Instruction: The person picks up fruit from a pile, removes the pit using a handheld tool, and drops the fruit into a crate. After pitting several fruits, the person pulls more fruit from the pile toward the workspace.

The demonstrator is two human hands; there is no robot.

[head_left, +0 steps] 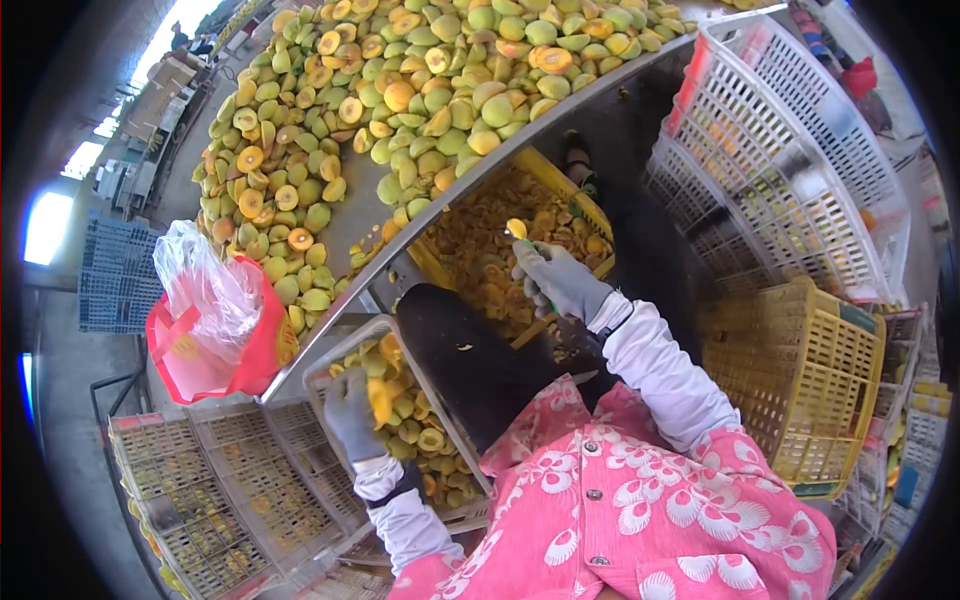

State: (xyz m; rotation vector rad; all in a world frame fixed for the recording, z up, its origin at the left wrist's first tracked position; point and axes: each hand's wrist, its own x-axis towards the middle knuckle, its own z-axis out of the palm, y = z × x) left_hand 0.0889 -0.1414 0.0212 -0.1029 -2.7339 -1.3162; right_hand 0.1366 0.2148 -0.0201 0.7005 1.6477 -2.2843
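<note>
My right hand [563, 280], in a grey glove, is closed around a green-handled pitting tool [529, 242]. A small yellow piece [517, 228] shows at its tip, above a yellow crate [432, 262] of brownish pits and scraps. Over at the left, my gloved left hand [351, 412] is at a pale crate [462, 440] of halved peaches [432, 440]. An orange-yellow peach half [381, 402], smeared by motion, lies against the palm side of that hand. Whether the fingers grip it is hidden.
A metal table [352, 190] bears a large heap of halved peaches [440, 90]. On its near corner sits a red bag [180, 350] with clear plastic. White crates [780, 150] and a yellow crate [800, 370] stand at right, more crates [230, 490] at lower left.
</note>
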